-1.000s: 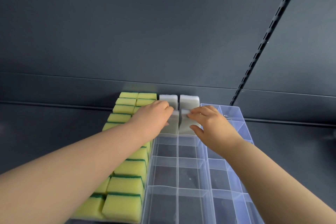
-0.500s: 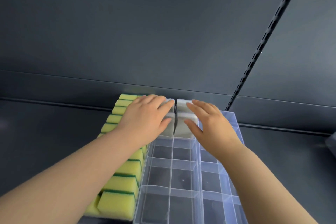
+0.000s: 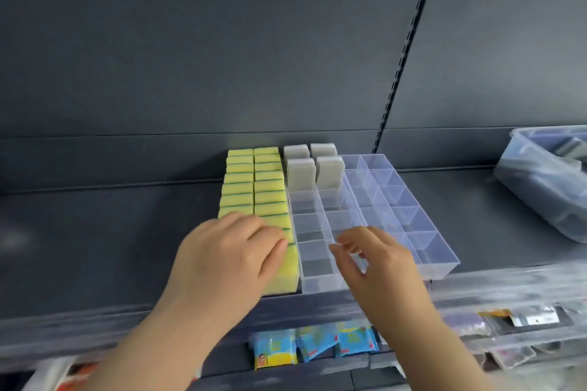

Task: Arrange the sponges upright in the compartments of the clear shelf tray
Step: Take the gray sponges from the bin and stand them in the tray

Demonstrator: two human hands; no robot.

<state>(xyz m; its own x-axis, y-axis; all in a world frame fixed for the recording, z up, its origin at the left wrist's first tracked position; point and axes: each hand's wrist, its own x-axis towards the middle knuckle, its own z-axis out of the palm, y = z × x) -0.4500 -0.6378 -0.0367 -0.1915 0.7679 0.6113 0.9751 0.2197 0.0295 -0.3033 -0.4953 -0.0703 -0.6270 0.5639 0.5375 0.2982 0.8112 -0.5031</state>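
A clear shelf tray (image 3: pixel 425 241) with several compartments lies on the dark shelf. Several grey sponges (image 3: pixel 301 174) stand upright in its back left compartments. Two rows of yellow and green sponges (image 3: pixel 254 181) stand upright just left of them. My left hand (image 3: pixel 228 251) hovers over the front yellow sponges, fingers relaxed, holding nothing. My right hand (image 3: pixel 378 260) is over the tray's front compartments, fingers loosely spread, also holding nothing.
A clear bin (image 3: pixel 546 178) with dark items sits at the right on the shelf. Below the shelf edge hang blue packets (image 3: pixel 305 346) and other small packaged goods (image 3: pixel 521 320). A slotted upright (image 3: pixel 403 60) runs up the dark back panel.
Both hands have pulled back from the grey sponges at the tray's rear to its front. The view has drawn back and dropped, showing the shelf edge and the goods below.
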